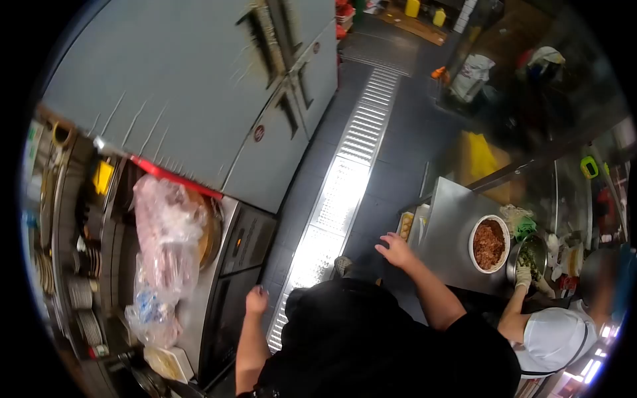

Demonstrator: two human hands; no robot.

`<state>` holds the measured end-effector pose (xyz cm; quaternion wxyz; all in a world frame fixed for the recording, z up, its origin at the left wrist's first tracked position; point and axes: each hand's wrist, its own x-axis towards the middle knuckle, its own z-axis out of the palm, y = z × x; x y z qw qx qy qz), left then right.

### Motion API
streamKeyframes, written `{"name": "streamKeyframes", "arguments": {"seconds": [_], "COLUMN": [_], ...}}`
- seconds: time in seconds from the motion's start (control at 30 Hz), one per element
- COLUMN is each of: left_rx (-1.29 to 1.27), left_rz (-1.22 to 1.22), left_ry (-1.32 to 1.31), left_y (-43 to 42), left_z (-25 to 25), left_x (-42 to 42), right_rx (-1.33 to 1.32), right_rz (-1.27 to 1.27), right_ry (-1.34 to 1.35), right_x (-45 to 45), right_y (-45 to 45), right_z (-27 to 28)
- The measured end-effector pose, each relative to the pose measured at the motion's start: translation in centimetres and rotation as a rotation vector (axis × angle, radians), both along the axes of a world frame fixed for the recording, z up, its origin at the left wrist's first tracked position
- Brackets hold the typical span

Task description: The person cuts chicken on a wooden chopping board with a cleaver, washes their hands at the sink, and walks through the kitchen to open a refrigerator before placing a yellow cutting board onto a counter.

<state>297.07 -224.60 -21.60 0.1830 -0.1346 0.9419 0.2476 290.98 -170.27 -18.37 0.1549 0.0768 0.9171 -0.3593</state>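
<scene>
As we stand over the grate (342, 189), we list: right hand (396, 252), one, open, fingers spread, holding nothing, close to the near left corner of the steel counter (439, 229) and a tray (406, 224) of yellowish pieces; left hand (256, 301), one, fingers partly curled, contents we cannot tell, near the cabinet (247, 239). On the right counter, we note a white tub (472, 247) of brown food; right of it, a metal bowl (545, 252) of greens, with a co-worker's gloved hand (523, 276) at its near side. Far left, we enter plastic bags (169, 232) and grey doors (179, 86).
</scene>
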Motion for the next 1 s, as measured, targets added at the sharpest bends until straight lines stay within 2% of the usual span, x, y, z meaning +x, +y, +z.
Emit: {"name": "streamKeyframes", "arguments": {"seconds": [0.1, 0.13, 0.17, 0.23, 0.27, 0.33, 0.47, 0.53, 0.6, 0.63, 0.67, 0.7, 0.77, 0.93, 1.0], "left_rx": [0.079, 0.159, 0.074, 0.149, 0.107, 0.151, 0.300, 0.368, 0.455, 0.504, 0.507, 0.506, 0.528, 0.682, 0.861], "left_rz": [-0.131, -0.094, -0.159, -0.186, -0.171, -0.215, -0.093, -0.025, 0.052, 0.100, 0.131, 0.162, 0.260, 0.572, 0.806], "left_ry": [0.137, 0.097, 0.013, 0.089, -0.004, -0.010, -0.083, -0.119, -0.166, -0.180, -0.212, -0.250, -0.282, -0.190, -0.023], "left_y": [5.2, 5.6, 8.7, 9.7, 12.5, 14.0, 18.7, 20.1, 20.4, 21.5, 22.3, 23.0, 24.4, 27.4, 28.9], "left_z": [2.0, 0.2, 3.8, -0.4, 2.6, -0.3, -2.7, -5.1, -9.7, -10.1, -10.5, -9.3, -8.3, -7.7, -10.4], "left_x": [-12.8, -16.5, -20.8, -27.5, -31.1, -38.2, -51.5, -57.5, -62.6, -65.3, -67.8, -69.5, -72.0, -76.6, -77.6], "right_rx": [-0.098, -0.131, -0.119, -0.091, -0.079, -0.038, 0.087, 0.122, 0.109, 0.078, 0.117, 0.023, 0.055, 0.030, 0.071], "right_rz": [-0.126, -0.175, -0.215, -0.292, -0.339, -0.429, -0.532, -0.583, -0.649, -0.688, -0.618, -0.640, -0.589, -0.471, -0.357], "right_ry": [0.055, 0.063, 0.060, 0.043, 0.021, -0.029, 0.020, -0.040, -0.104, -0.127, -0.100, -0.095, -0.142, -0.151, -0.239], "right_x": [0.5, 0.6, 0.8, 1.2, 1.0, 0.2, -2.5, -6.0, -9.2, -11.9, -14.5, -17.5, -23.5, -32.5, -36.0], "right_y": [1.1, 1.4, 1.7, 1.9, 2.0, 2.8, 5.1, 5.8, 6.7, 7.0, 7.6, 8.1, 9.0, 16.5, 20.4], "right_z": [0.6, 0.8, 0.9, 0.9, 1.1, 1.4, -0.2, 0.4, 1.5, 1.8, 2.1, 3.3, 5.9, 3.6, 2.9]}}
